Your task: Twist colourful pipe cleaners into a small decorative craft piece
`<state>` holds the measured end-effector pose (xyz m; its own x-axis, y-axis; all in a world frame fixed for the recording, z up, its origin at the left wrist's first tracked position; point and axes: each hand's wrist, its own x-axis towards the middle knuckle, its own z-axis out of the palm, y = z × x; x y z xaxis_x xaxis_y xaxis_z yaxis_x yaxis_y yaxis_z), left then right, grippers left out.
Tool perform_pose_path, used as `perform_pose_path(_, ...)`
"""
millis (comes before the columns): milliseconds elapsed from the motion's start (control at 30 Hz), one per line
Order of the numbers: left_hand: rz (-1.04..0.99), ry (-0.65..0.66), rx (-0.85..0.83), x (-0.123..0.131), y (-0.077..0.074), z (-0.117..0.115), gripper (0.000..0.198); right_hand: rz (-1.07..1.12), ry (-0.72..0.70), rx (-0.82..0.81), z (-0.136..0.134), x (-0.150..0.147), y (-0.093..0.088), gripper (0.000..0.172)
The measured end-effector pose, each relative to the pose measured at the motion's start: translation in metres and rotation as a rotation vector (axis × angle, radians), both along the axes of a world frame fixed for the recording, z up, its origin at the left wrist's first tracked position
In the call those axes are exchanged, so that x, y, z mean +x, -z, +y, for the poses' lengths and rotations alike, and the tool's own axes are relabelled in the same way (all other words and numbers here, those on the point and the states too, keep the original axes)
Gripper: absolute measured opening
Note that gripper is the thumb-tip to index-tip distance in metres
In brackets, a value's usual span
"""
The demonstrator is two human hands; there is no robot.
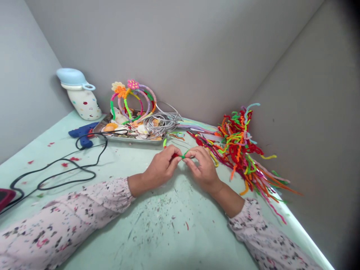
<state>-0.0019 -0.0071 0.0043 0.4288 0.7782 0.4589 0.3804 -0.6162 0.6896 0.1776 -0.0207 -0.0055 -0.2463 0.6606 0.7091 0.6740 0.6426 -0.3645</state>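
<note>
A short twist of green and red pipe cleaner [182, 156] is pinched between the fingertips of the left hand [160, 168] and the right hand [202, 168], which are brought together on it above the middle of the pale green tabletop [135, 234]. Its long axis runs roughly side to side across the view. Beyond the hands, a rectangular metal tray [132, 138] is seen holding looped pipe-cleaner headbands topped with flowers [132, 99], a coil of grey wire [161, 125] and pale shell-like pieces [142, 129]. A loose heap of multicoloured pipe cleaners [239, 146] is spread along the right edge. A blue hot glue gun [83, 133] with a black cord [59, 168] is laid left of the tray, and a white dotted bottle with a pale blue cap [80, 93] is placed in the far left corner.
</note>
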Motion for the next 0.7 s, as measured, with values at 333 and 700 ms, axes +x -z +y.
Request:
perform_pose_path(333, -0.01, -0.002, 0.007, -0.0001, 0.0002, 0.001, 0.01, 0.028, 0.0, 0.004, 0.0015, 0.0006, 0.0015, 0.006)
perform_pose_path(700, 0.025, 0.02, 0.048, -0.0002, 0.0023, 0.0012, 0.009, 0.03, -0.064, -0.128, 0.0006, 0.0011, 0.0001, 0.01)
